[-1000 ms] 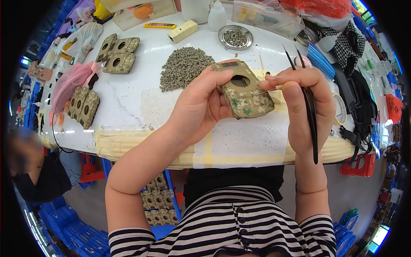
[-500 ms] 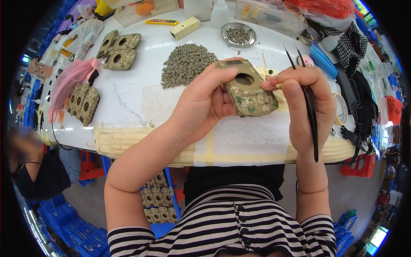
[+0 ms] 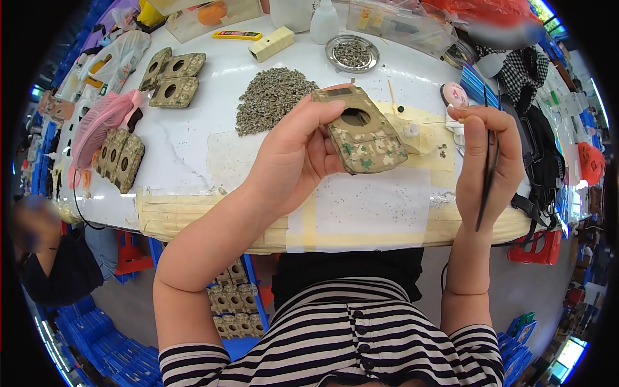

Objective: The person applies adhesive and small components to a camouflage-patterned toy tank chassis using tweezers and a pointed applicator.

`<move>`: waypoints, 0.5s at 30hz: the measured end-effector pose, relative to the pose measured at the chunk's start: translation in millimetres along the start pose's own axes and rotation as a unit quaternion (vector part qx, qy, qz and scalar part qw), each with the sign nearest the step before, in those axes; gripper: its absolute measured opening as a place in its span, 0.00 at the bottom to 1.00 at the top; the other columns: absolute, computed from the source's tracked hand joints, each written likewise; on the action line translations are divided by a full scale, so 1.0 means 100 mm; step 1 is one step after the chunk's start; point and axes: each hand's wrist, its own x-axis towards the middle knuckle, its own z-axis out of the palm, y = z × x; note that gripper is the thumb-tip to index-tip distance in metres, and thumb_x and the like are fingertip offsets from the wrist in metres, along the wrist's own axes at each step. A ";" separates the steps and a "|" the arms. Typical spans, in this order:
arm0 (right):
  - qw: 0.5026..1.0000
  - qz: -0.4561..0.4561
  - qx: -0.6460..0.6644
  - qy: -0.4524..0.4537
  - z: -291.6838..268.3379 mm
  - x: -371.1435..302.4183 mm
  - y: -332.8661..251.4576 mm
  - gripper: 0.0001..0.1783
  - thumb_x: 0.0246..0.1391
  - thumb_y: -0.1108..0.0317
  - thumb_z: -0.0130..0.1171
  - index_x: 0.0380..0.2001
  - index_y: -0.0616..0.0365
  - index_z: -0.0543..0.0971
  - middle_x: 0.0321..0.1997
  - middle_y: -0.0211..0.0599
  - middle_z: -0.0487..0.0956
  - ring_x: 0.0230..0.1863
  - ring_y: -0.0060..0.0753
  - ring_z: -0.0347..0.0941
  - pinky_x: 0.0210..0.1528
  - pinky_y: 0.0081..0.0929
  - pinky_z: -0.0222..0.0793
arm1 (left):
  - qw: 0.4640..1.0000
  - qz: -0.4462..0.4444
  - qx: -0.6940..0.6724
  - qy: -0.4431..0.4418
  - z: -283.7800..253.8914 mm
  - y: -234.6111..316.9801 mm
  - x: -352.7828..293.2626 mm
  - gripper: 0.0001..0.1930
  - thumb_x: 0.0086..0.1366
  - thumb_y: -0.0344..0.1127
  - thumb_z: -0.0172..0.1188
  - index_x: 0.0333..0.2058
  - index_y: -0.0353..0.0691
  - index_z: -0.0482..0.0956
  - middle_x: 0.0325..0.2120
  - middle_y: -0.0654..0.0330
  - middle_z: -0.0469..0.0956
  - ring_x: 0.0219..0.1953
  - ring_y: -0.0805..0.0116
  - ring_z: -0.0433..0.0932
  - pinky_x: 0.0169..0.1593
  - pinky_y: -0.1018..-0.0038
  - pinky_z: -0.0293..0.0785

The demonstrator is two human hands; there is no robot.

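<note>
My left hand [image 3: 293, 151] grips a camouflage-patterned plastic housing [image 3: 371, 142] with a round hole, tilted above the table. Its thumb lies on the near face beside the hole. Off to the right and apart from the housing, my right hand [image 3: 487, 161] is closed around black tweezers [image 3: 488, 187], whose tips point away from me. Thumb and forefinger of that hand also pinch a thin stick [image 3: 442, 122] pointing left. Beyond the housing lies a heap of small metal parts [image 3: 271, 97]. A metal dish [image 3: 330, 57] holds more of them.
Several camouflage housings lie at the left [image 3: 174, 91] and beside a pink mesh item [image 3: 97, 126]. A white bottle [image 3: 324, 22], a yellow block [image 3: 271, 44] and a clear box [image 3: 400, 26] stand at the back. Black straps [image 3: 532, 161] lie right. Another person [image 3: 58, 264] sits at far left.
My right hand has moved right, away from the housing, carrying the tweezers and the thin stick. My left hand still holds the housing, now slightly farther left in view.
</note>
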 end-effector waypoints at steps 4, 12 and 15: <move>0.985 -0.084 -0.149 -0.010 0.01 -0.02 0.02 0.05 0.46 0.77 0.63 0.27 0.61 0.75 0.24 0.37 0.74 0.26 0.34 0.71 0.31 0.24 0.67 | 1.000 0.004 0.010 0.006 -0.04 0.01 0.03 0.21 0.66 0.40 0.42 0.53 0.35 0.63 0.46 0.37 0.71 0.50 0.54 0.74 0.50 0.67 0.74; 0.987 -0.064 -0.110 -0.094 -0.04 -0.13 0.16 0.12 0.51 0.65 0.59 0.37 0.61 0.76 0.34 0.41 0.76 0.34 0.40 0.72 0.37 0.27 0.67 | 0.999 0.030 0.018 0.014 -0.11 0.03 0.08 0.20 0.67 0.39 0.41 0.52 0.31 0.65 0.46 0.36 0.71 0.45 0.62 0.77 0.42 0.78 0.78; 0.994 -0.010 -0.007 -0.111 -0.22 -0.28 0.21 0.25 0.59 0.53 0.48 0.49 0.63 0.70 0.40 0.45 0.76 0.44 0.36 0.72 0.48 0.28 0.64 | 0.999 0.038 0.014 0.005 -0.12 0.05 0.07 0.21 0.67 0.39 0.40 0.52 0.30 0.64 0.46 0.34 0.70 0.44 0.63 0.78 0.40 0.80 0.79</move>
